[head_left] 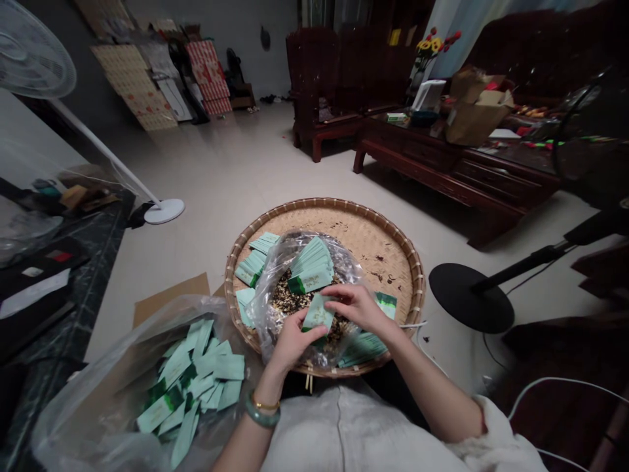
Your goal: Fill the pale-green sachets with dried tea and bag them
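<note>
Both my hands hold one small green packet [318, 314] over a clear plastic bag [275, 282] of dried loose leaves. My left hand [291, 341] grips its lower edge with fingers curled. My right hand [358, 305] pinches its top right. The bag lies in a round woven bamboo tray [388, 249] on my lap. A stack of green packets [310, 265] rests on the bag, and more stacks [255, 262] lie on the tray to the left and at the right [368, 344].
A plastic-lined cardboard box [122, 367] at lower left holds several filled green packets [191, 387]. A white standing fan [164, 211] is at left, a black fan base [469, 298] at right. Dark wooden furniture [442, 157] stands behind on the tiled floor.
</note>
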